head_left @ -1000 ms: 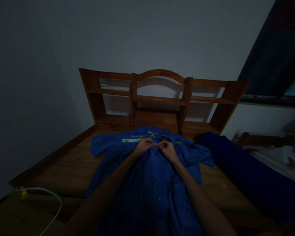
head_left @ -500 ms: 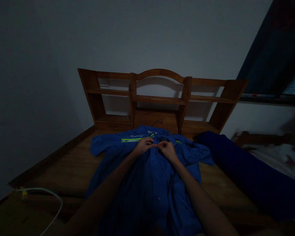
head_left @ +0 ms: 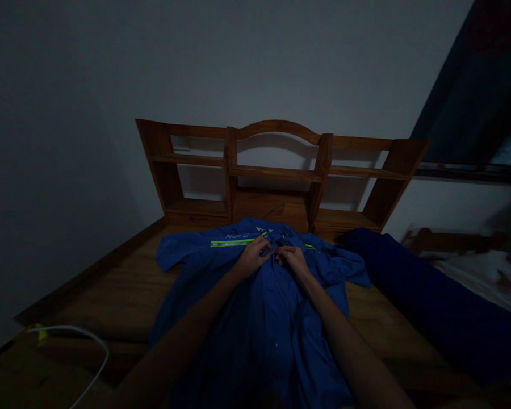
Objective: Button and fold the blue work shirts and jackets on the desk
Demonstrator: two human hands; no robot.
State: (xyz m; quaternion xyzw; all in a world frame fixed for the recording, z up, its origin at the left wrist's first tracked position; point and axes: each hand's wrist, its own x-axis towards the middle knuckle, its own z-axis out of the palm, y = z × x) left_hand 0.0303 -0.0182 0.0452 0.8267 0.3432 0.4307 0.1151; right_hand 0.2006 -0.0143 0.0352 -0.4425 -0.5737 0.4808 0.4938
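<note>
Head view: a blue shirt [head_left: 276, 309] lies face up on the wooden surface [head_left: 114, 289], beneath and around the fingers, its front presumably turned upward to bring the button strip [head_left: 271, 304] within reach of both hands. The left hand [head_left: 250, 258] and right hand [head_left: 294, 260] meet near the neck, fingers closed in a pinch on the cloth; whether a button sits between them cannot be told. Gripping from both sides probably keeps the front edges together and steady. The shirt's long axis runs from the person outward, the neck end pointing away, just beyond the fingers, toward the shelf [head_left: 276, 172]; the sleeves spread to either side. A green stripe [head_left: 230, 243] crosses the chest left of the fingers. Well right of them lies a dark blue roll [head_left: 426, 307]; near left, a white cable [head_left: 87, 332].
</note>
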